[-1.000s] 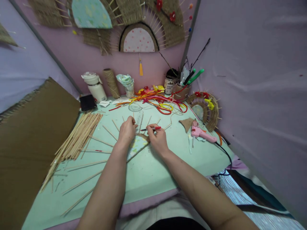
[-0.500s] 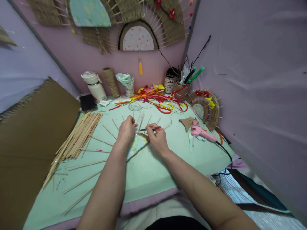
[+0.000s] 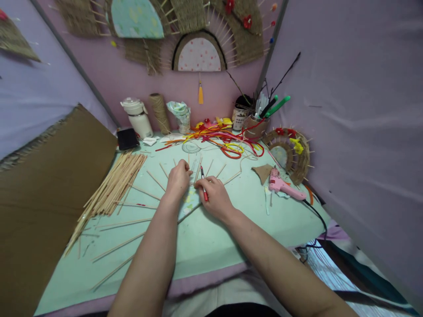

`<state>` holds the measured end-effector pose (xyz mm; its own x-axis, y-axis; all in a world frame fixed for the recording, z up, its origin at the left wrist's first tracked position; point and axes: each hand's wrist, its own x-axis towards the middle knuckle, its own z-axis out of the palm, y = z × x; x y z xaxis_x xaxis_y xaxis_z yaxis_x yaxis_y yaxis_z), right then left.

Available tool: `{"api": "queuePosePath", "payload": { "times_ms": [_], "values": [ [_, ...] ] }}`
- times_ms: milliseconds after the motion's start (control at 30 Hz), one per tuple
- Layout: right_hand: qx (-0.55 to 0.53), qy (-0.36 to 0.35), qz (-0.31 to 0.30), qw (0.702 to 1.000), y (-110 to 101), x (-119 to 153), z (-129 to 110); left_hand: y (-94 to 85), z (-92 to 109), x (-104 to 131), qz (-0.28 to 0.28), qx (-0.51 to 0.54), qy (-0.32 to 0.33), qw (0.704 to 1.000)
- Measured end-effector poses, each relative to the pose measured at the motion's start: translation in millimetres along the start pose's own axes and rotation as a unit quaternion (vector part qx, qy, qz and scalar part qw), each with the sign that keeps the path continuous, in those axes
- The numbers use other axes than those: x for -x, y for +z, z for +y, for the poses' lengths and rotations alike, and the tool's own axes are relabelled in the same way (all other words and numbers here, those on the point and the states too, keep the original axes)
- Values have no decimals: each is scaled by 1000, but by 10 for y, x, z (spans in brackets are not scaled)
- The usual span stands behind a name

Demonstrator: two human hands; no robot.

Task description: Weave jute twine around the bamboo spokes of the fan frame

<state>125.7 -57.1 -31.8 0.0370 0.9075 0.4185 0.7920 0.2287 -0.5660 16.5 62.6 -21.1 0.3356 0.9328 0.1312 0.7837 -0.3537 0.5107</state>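
Observation:
My left hand (image 3: 179,179) is closed, its fingertips at the left edge of a clear ruler (image 3: 195,168) that points away from me. In my right hand (image 3: 214,196) a red marker pen (image 3: 205,195) is tucked between the fingers, its dark tip pointing away. The right thumb and forefinger come together at the ruler's near end. Below both hands lies a half-round panel of pale flowered fabric (image 3: 187,206), partly covered by them. Thin wooden sticks (image 3: 142,192) fan outward around it; my left forearm hides some of them.
A stick bundle (image 3: 115,185) lies left, beside a brown board (image 3: 49,207). Colourful cords (image 3: 228,143) lie at the back, near a twine spool (image 3: 160,113) and a white bottle (image 3: 138,119). At right are a corded pink glue gun (image 3: 284,187) and a woven half-round piece (image 3: 299,160).
The pen has swung from lying sideways to pointing away from me. My right fingertips have closed in on the ruler's near end. The whole view has shifted slightly.

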Motion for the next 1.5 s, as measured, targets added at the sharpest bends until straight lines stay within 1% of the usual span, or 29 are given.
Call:
{"api": "queuePosePath", "payload": {
  "times_ms": [133,300,400,533,700,867,1067,1133,1267,1433,1500],
  "values": [
    [31,1,-7,1000,-3,-2,-12,0,6,6,3,2,2,1000],
    [81,-12,-38,996,-3,-6,-25,-14,16,14,5,3,6,1000],
    [98,-10,-47,994,-1,-6,-31,-16,20,14,2,4,4,1000],
    [89,-1,-40,995,12,-3,-22,-4,28,14,-6,22,4,1000],
    [69,9,-33,997,32,1,-9,13,35,18,-2,37,17,999],
    [51,16,-27,998,42,9,6,22,29,27,-6,19,25,999],
    [20,18,-12,1000,44,4,25,25,23,36,4,3,40,999],
    [5,20,4,1000,37,-2,27,21,26,36,4,0,38,999],
    [-48,55,71,995,12,-9,39,8,40,34,-5,-2,30,1000],
    [-145,97,149,973,-35,-67,72,-4,58,44,-6,-1,30,1000],
    [-169,113,164,965,-55,-123,89,-3,56,45,-2,-4,34,999]
  ]
}}
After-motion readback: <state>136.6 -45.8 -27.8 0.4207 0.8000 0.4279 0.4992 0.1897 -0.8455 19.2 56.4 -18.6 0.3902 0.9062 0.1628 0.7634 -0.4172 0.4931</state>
